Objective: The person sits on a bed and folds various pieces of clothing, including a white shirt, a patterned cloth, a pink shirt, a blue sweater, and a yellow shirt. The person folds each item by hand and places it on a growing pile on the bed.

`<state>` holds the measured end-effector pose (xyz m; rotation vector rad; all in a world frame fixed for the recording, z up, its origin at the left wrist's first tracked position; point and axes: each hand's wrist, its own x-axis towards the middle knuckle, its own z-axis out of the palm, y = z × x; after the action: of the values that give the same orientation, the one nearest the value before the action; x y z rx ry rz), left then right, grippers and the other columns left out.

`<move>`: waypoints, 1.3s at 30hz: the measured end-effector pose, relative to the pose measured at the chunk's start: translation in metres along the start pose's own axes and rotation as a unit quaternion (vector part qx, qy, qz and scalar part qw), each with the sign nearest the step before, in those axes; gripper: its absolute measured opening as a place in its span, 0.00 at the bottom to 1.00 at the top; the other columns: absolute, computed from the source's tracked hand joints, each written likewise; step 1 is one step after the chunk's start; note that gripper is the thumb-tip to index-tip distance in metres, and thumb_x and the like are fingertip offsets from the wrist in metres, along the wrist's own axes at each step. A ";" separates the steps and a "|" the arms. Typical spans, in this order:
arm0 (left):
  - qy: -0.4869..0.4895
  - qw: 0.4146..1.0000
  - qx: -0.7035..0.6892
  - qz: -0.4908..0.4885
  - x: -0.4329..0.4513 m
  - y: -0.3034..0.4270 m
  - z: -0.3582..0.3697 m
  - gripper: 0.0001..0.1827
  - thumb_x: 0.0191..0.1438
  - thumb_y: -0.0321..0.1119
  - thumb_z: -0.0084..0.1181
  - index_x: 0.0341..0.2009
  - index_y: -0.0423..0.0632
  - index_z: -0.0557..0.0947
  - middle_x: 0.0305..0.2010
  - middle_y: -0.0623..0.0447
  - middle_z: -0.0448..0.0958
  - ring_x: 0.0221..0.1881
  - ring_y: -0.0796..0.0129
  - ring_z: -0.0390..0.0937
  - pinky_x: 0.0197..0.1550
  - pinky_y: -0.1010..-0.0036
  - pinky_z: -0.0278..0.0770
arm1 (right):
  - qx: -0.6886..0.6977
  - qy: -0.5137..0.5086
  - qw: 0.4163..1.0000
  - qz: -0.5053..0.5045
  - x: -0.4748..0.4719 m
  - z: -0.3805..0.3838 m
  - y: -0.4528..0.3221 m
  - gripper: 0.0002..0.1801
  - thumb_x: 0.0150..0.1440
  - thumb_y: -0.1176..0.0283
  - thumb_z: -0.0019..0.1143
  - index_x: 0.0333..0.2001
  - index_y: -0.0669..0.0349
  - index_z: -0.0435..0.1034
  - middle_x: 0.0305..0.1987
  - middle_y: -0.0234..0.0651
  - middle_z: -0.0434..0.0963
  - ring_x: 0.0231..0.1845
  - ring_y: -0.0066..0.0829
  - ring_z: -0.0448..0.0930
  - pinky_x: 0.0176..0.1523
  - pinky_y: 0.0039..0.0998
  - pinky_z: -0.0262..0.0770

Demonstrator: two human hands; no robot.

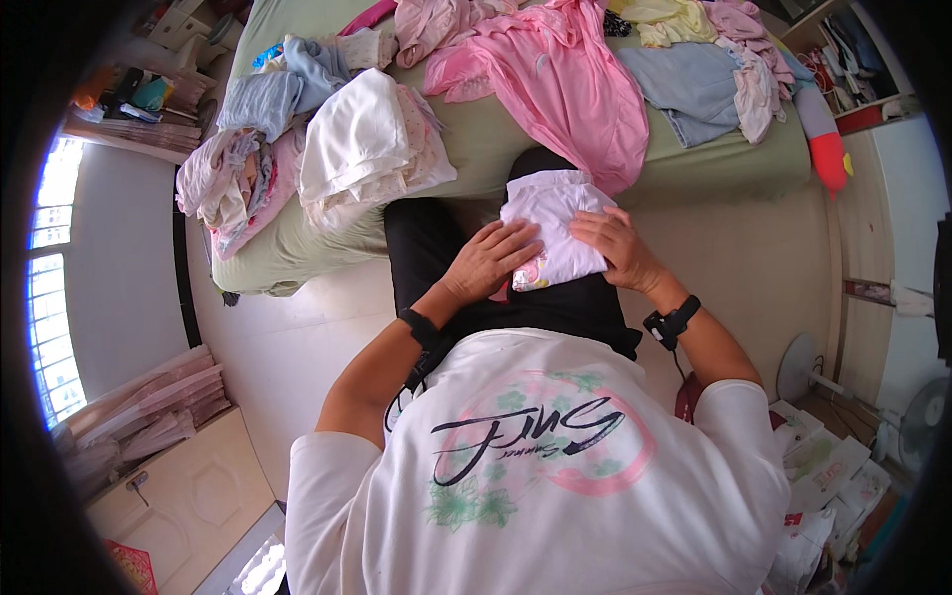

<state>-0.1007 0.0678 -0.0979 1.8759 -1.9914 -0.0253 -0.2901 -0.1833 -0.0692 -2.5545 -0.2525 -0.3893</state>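
A folded pale lilac garment (558, 223) with a coloured print at its lower left corner lies on my lap, over black trousers. My left hand (494, 260) rests flat on its left side, fingers slightly spread. On its right side lies my right hand (613, 245), fingers bent over the cloth; the thumb is hard to make out. Just beyond the garment, a pink garment (573, 97) hangs over the edge of the bed. A stack of folded white clothes (364, 141) sits on the bed to the left.
The bed with a green sheet (476, 126) stands in front of me. Piled clothes (230, 182) lie at its left corner, blue-grey trousers (692, 89) at its right. A red and grey cushion-like object (825, 149) is at the right edge. Fans (796, 364) and boxes (825, 468) stand lower right.
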 end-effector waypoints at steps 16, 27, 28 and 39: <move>0.132 0.577 -0.585 -0.554 0.046 -0.018 0.047 0.26 0.55 0.52 0.69 0.47 0.43 0.81 0.36 0.57 0.78 0.36 0.75 0.72 0.40 0.78 0.68 | 0.195 0.242 0.844 0.437 0.021 0.077 0.044 0.24 0.55 0.61 0.70 0.46 0.70 0.74 0.41 0.42 0.81 0.41 0.31 0.80 0.47 0.34 0.75; 0.302 0.325 -0.834 -0.330 0.034 -0.006 -0.011 0.18 0.62 0.30 0.61 0.55 0.47 0.73 0.49 0.50 0.81 0.47 0.63 0.82 0.53 0.63 0.82 | 0.599 0.264 0.662 0.366 0.057 0.043 -0.037 0.23 0.58 0.80 0.59 0.58 0.67 0.68 0.55 0.36 0.76 0.54 0.29 0.77 0.61 0.32 0.72; 0.310 0.307 -0.846 -0.304 0.034 -0.001 -0.026 0.24 0.64 0.34 0.59 0.63 0.48 0.70 0.54 0.50 0.79 0.53 0.63 0.80 0.56 0.63 0.81 | 0.613 0.259 0.649 0.370 0.064 0.042 -0.044 0.23 0.58 0.80 0.59 0.58 0.67 0.68 0.55 0.36 0.76 0.54 0.29 0.77 0.62 0.32 0.72; 0.416 0.362 -0.788 -0.273 0.045 -0.006 -0.061 0.22 0.65 0.36 0.57 0.62 0.50 0.72 0.58 0.53 0.77 0.61 0.60 0.74 0.66 0.60 0.68 | 0.498 0.225 0.782 0.299 0.147 0.065 -0.072 0.18 0.61 0.71 0.63 0.52 0.65 0.69 0.48 0.32 0.76 0.46 0.22 0.74 0.53 0.27 0.71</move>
<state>-0.0775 0.0398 -0.0311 0.5856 0.0348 -0.7065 -0.1558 -0.0737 -0.0397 -1.3192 0.4350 -0.4358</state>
